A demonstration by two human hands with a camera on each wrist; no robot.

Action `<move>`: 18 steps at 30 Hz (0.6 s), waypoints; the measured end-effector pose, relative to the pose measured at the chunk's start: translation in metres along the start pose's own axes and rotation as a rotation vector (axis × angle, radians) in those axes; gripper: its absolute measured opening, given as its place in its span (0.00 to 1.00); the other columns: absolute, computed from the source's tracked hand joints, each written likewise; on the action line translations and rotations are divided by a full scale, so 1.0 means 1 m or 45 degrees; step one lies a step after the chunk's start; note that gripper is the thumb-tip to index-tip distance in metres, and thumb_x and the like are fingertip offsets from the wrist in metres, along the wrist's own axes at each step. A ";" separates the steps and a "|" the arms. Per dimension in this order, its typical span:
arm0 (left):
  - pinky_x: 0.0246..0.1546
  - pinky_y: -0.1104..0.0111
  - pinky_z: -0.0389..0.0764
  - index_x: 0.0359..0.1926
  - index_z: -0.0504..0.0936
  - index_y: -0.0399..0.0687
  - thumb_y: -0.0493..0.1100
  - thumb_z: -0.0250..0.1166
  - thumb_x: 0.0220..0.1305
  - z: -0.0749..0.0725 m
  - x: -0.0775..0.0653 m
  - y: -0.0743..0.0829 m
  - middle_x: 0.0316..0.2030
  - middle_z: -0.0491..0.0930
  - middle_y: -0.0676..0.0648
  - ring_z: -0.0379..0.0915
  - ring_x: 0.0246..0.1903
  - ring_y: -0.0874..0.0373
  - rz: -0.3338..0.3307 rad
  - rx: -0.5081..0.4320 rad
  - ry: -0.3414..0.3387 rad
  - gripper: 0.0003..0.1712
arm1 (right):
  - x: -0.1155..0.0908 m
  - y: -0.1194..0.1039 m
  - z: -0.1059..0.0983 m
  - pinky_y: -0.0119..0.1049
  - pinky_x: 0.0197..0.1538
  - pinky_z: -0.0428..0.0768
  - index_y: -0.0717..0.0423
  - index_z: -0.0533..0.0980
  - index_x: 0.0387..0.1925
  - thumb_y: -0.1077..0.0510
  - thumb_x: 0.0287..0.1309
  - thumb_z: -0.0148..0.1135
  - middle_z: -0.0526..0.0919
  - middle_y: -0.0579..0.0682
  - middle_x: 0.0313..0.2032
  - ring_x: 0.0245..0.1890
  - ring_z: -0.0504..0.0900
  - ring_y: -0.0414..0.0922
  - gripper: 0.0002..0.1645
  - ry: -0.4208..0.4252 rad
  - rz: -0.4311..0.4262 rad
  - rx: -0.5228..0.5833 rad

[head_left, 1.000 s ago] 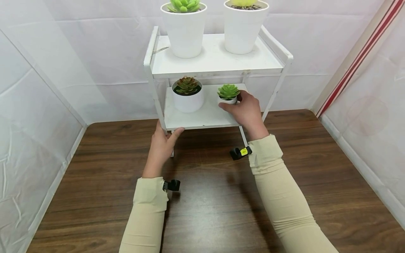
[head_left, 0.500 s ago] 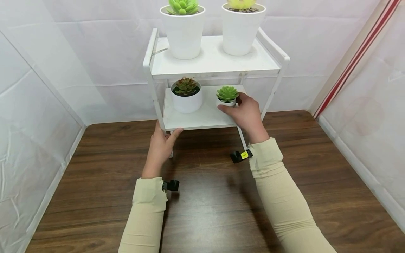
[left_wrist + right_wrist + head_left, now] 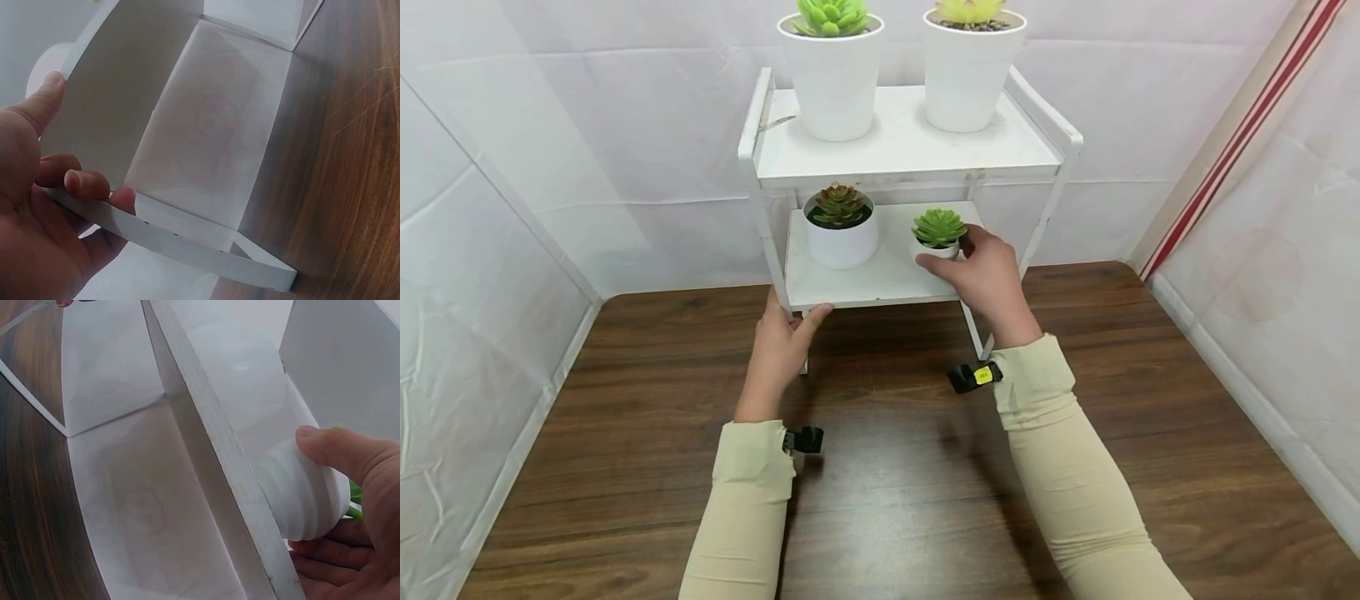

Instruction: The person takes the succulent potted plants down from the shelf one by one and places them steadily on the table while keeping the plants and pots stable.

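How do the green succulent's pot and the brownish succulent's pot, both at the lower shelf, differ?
The green succulent's pot is smaller; the brownish succulent's pot is wider. The green succulent's pot has ribbed sides; the brownish succulent's pot looks smooth. The right-hand grip holds the green succulent's pot; the brownish succulent's pot stands unheld. Both are white.

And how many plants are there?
4: green plant left and yellow plant right on the top shelf; brown plant left and small plant right, in the right hand, on the bottom shelf.
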State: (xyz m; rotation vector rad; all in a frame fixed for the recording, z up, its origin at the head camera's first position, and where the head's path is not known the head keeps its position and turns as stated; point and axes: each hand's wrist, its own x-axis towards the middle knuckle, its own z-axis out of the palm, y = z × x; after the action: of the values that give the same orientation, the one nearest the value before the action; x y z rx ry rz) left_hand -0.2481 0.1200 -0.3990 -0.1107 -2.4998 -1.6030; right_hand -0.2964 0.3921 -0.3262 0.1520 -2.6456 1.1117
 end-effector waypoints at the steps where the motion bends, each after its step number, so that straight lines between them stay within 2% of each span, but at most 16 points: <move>1: 0.55 0.51 0.77 0.73 0.52 0.54 0.69 0.59 0.60 0.000 0.000 0.000 0.64 0.69 0.41 0.75 0.57 0.47 0.001 0.001 0.001 0.48 | 0.000 0.000 0.000 0.39 0.35 0.68 0.58 0.75 0.47 0.35 0.48 0.70 0.76 0.53 0.35 0.33 0.69 0.49 0.35 -0.004 0.001 0.008; 5: 0.56 0.51 0.76 0.73 0.52 0.53 0.69 0.59 0.60 -0.001 0.001 0.000 0.65 0.68 0.40 0.74 0.59 0.47 0.006 0.003 0.005 0.48 | -0.003 0.000 -0.001 0.41 0.42 0.74 0.57 0.75 0.54 0.34 0.48 0.70 0.82 0.54 0.46 0.40 0.75 0.47 0.40 -0.022 -0.014 0.031; 8: 0.57 0.51 0.76 0.72 0.52 0.53 0.69 0.59 0.60 -0.001 0.000 0.001 0.65 0.68 0.40 0.73 0.59 0.46 -0.001 0.007 0.005 0.49 | -0.005 0.000 -0.001 0.42 0.45 0.76 0.57 0.74 0.56 0.34 0.48 0.70 0.82 0.54 0.49 0.43 0.77 0.47 0.42 -0.040 -0.018 0.041; 13: 0.56 0.50 0.76 0.72 0.52 0.52 0.70 0.59 0.59 -0.001 -0.001 0.001 0.65 0.69 0.40 0.74 0.58 0.47 -0.021 0.019 0.001 0.49 | -0.011 -0.001 0.000 0.42 0.44 0.75 0.58 0.74 0.56 0.34 0.47 0.70 0.83 0.54 0.47 0.41 0.76 0.48 0.42 -0.049 -0.004 0.042; 18: 0.54 0.51 0.77 0.72 0.52 0.52 0.70 0.59 0.60 -0.001 0.000 0.001 0.63 0.71 0.40 0.76 0.54 0.47 -0.001 0.022 0.004 0.49 | -0.013 -0.001 -0.002 0.42 0.44 0.75 0.57 0.74 0.56 0.34 0.48 0.70 0.83 0.54 0.47 0.40 0.75 0.48 0.42 -0.046 -0.006 0.050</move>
State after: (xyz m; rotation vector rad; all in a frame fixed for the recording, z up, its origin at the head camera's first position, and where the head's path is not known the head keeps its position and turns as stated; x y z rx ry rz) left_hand -0.2480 0.1195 -0.3972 -0.1045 -2.5111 -1.5799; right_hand -0.2831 0.3923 -0.3283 0.1877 -2.6543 1.1710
